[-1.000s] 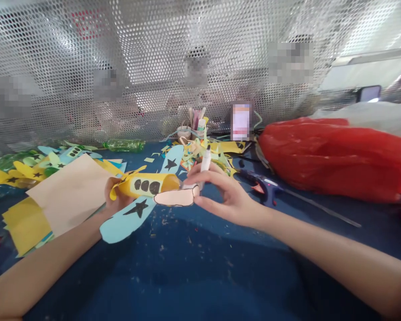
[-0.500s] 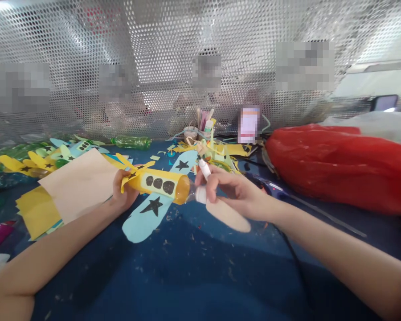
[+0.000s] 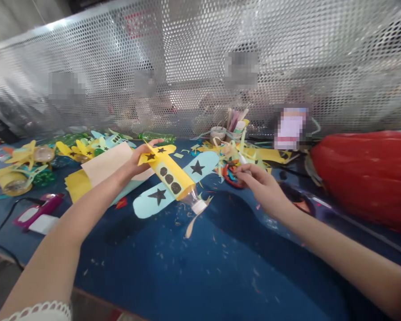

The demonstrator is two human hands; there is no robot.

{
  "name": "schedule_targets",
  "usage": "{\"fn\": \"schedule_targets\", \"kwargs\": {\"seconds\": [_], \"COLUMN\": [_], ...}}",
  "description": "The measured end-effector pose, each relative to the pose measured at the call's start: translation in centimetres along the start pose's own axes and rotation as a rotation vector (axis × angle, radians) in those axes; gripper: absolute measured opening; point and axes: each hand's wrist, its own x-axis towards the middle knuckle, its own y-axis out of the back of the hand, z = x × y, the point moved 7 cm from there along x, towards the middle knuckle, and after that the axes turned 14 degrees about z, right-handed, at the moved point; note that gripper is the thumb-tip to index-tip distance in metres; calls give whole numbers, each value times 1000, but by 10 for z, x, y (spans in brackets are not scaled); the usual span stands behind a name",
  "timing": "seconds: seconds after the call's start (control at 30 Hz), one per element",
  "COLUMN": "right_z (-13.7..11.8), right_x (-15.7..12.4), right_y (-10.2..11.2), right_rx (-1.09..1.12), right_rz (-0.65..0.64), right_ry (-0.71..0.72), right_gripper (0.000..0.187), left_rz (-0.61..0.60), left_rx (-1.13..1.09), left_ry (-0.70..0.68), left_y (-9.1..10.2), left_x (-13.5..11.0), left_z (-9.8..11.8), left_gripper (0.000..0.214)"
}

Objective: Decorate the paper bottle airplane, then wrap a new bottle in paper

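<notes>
My left hand (image 3: pixel 141 157) is closed around the tail of a toy airplane (image 3: pixel 179 171) made from a plastic bottle wrapped in yellow paper. Light blue wings with black stars cross its body, and three dark windows run along it. The bottle's white cap (image 3: pixel 199 206) points toward the lower right, with a pale propeller (image 3: pixel 189 229) at the nose. To the right of the airplane, apart from it, my right hand (image 3: pixel 260 182) pinches a white marker (image 3: pixel 242 158). A red ring-shaped thing (image 3: pixel 228 177) lies just left of those fingers, partly covered by scraps.
Paper sheets (image 3: pixel 102 166) lie beneath my left forearm. A purple glue gun (image 3: pixel 47 208) with a cord rests at left, near other bottle airplanes (image 3: pixel 13 183). Stick-filled cups (image 3: pixel 218 133) stand at the back before a perforated metal screen (image 3: pixel 194 62). A red bag (image 3: pixel 361 174) bulges at right.
My right hand has moved away from the airplane's nose to the right with the marker. The airplane's nose has swung downward in view, still in my left hand. The camera has turned and tilted.
</notes>
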Motion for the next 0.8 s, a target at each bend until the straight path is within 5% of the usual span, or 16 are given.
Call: {"fn": "schedule_targets", "kwargs": {"seconds": [0.2,0.37,0.67,0.8], "right_z": [17,16,-4,1], "right_x": [-1,13,38,53], "right_y": [-8,3,38,46], "right_rx": [-67,-86,-646,-862], "right_rz": [-38,26,127,81], "right_ry": [24,60,348,313], "right_gripper": [18,10,58,33], "left_rz": [-60,-23,343,422], "left_rx": [73,148,219,328], "left_ry": [199,282,80,-155], "left_y": [4,17,48,31], "left_x": [33,36,42,28], "left_z": [-40,-48,-4,28], "left_gripper": [62,58,34,20]}}
